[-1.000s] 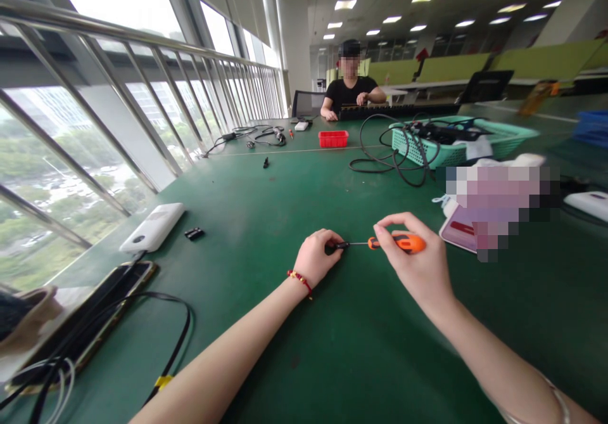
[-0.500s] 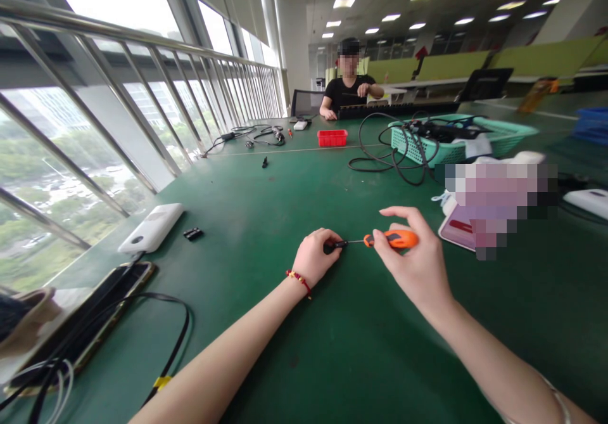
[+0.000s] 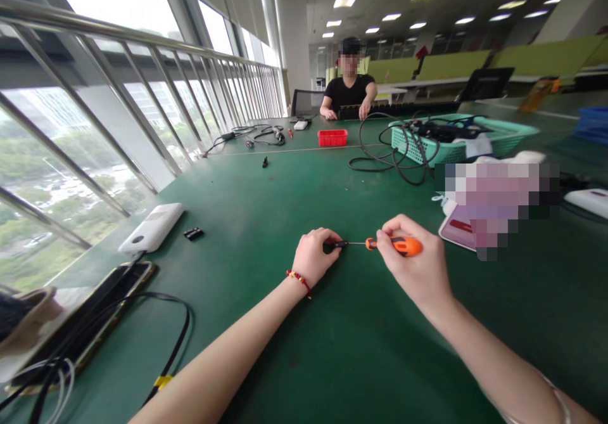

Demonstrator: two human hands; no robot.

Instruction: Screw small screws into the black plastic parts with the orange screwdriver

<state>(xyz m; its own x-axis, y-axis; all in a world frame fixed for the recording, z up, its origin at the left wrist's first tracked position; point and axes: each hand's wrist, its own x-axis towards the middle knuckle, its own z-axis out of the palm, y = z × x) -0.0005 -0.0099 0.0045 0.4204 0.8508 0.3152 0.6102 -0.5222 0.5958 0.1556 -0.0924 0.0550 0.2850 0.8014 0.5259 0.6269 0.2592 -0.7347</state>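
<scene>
Left hand (image 3: 312,254) is pinching a small black part (image 3: 339,244) near the middle of the green surface (image 3: 256,212). Right hand (image 3: 422,265) is gripping an orange screwdriver (image 3: 409,246) to its right; the shaft (image 3: 357,243) is pointing left at the part.

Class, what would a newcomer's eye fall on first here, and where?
The orange-handled screwdriver stands out first, in the right hand right of centre, its shaft pointing at a small black part in the left hand. Farther back are a red tray and, to its right, a turquoise basket.
</scene>
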